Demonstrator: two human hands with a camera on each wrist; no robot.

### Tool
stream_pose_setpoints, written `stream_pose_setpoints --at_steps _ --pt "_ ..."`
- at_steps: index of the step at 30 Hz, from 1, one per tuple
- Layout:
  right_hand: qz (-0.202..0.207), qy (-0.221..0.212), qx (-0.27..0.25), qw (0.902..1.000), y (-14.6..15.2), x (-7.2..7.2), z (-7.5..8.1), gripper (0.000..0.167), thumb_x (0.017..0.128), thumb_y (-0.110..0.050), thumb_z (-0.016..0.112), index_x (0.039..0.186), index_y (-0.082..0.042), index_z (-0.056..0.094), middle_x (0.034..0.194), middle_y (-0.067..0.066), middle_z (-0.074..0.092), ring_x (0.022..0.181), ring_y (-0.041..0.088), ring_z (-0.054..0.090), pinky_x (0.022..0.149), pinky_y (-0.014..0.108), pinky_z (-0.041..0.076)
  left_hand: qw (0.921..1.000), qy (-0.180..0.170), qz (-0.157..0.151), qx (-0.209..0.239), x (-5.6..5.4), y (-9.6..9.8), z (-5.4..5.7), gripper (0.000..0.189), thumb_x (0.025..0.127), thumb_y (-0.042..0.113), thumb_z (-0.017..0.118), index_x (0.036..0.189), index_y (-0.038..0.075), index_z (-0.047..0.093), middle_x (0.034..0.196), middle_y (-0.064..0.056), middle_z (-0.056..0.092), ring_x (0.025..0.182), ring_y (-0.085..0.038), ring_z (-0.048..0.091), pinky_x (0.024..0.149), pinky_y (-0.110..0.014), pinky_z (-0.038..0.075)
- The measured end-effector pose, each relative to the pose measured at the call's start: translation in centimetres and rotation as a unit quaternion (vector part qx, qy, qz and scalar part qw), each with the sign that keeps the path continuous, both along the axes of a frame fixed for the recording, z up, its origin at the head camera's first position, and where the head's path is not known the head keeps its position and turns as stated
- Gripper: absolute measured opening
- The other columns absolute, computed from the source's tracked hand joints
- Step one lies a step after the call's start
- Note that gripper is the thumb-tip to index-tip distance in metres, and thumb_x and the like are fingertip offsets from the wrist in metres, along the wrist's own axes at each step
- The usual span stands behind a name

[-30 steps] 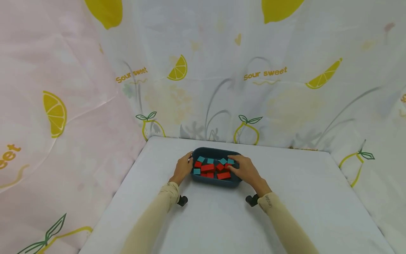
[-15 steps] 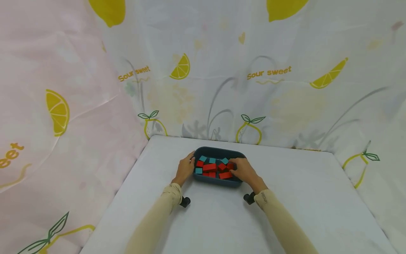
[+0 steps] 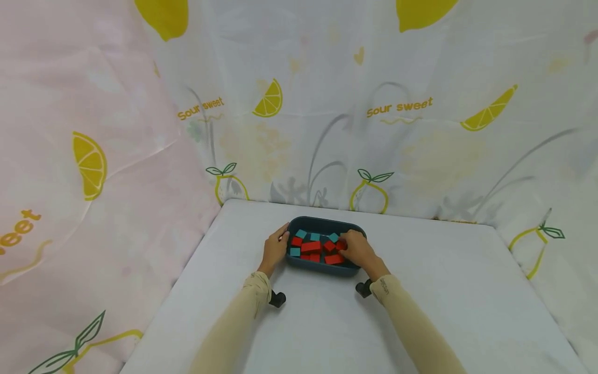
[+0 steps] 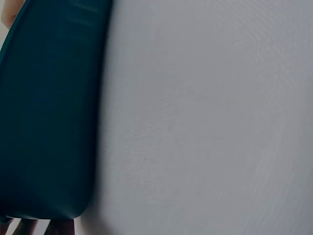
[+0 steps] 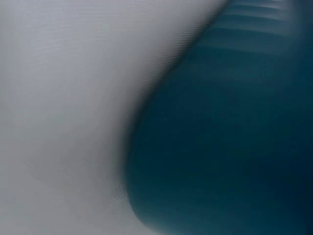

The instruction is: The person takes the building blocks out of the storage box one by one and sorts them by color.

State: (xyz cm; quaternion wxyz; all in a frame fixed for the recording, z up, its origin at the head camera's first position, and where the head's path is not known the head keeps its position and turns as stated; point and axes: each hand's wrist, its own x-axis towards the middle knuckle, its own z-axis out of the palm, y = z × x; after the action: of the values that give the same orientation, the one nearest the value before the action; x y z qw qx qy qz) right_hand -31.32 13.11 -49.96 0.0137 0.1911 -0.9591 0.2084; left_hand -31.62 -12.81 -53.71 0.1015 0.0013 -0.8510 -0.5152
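A dark teal plastic bin (image 3: 322,267) holds several red and light-blue blocks. My left hand (image 3: 274,249) grips the bin's left end; in the left wrist view its fingers (image 4: 59,228) show against the end wall. Over the right end, my right hand (image 3: 358,250) reaches inside with curled fingers. A red block (image 3: 342,244) shows between its thumb and fingers. Beside that hand lie a long red block (image 3: 334,258) and a light-blue block (image 3: 334,237). The right wrist view is filled by the bin's outer wall (image 5: 220,137), with no fingers in sight.
The bin stands toward the back of a white-covered table (image 3: 317,322). A lemon-printed cloth (image 3: 299,150) hangs behind and along both sides. Black wrist devices (image 3: 277,299) sit below both sleeves.
My right hand has moved left and closed in around the red block, covering a light-blue one that showed earlier. The whole view has shifted slightly; my left hand stays at the bin's end.
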Motion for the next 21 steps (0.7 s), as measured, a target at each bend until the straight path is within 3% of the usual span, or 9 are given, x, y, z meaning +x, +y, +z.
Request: stream_pose_setpoints --at_steps 8,18,21 --pt "-0.010 -0.013 -0.005 0.9999 0.1 0.1 -0.1 0.029 0.082 -0.008 0.078 0.109 0.002 0.073 0.101 0.012 0.071 0.088 0.023 0.063 0.079 0.040 0.054 0.9992 0.007 0.010 0.037 0.1 0.2 -0.5 0.037 0.101 0.020 0.055 0.138 0.015 0.058 0.137 -0.007 0.057 0.122 -0.027 0.056 0.101 -0.044 0.044" --pt "0.015 -0.008 -0.047 0.9988 1.1 0.0 0.4 0.031 0.082 -0.011 0.079 0.109 0.000 0.074 0.106 0.013 0.071 0.096 0.025 0.064 0.083 0.041 0.054 0.9994 0.012 0.009 0.031 0.1 0.1 -0.3 0.037 0.101 0.019 0.056 0.136 0.012 0.059 0.135 -0.012 0.058 0.121 -0.030 0.056 0.100 -0.046 0.045" --pt "0.028 0.004 -0.071 0.9971 1.6 0.1 1.2 0.032 0.081 -0.009 0.080 0.109 0.002 0.073 0.101 0.014 0.071 0.091 0.025 0.064 0.078 0.039 0.055 0.9993 0.009 0.008 0.035 0.0 -0.1 -0.4 0.036 0.100 0.020 0.056 0.136 0.014 0.060 0.135 -0.011 0.058 0.122 -0.029 0.055 0.101 -0.046 0.044"
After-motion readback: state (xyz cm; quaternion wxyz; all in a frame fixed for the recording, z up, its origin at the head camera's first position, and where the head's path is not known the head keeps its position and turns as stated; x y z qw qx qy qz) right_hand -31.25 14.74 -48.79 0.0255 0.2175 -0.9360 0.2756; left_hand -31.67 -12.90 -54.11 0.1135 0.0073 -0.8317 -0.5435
